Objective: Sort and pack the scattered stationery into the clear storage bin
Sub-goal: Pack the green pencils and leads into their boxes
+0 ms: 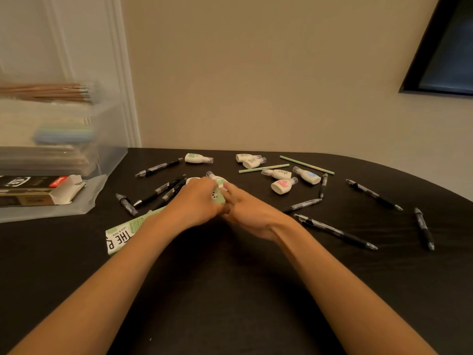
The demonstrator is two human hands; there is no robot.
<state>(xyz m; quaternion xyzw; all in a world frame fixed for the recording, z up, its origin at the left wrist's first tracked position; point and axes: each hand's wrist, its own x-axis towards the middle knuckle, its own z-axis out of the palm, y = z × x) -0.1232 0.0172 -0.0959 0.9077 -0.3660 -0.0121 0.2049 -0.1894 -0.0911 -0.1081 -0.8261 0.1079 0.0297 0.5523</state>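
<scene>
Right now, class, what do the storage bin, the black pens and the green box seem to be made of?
Storage bin: clear, faintly frosted plastic; its contents show through the wall. Black pens: likely plastic, with see-through barrels and dark, perhaps rubbery front sections. Green box: matte printed cardboard, judging by its flat faces and lettering.

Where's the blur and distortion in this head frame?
Head view: clear storage bin at left is motion-smeared; left hand and right hand slightly soft; pen at right sharp; far edge of table bows from the wide lens; dim warm light.
</scene>
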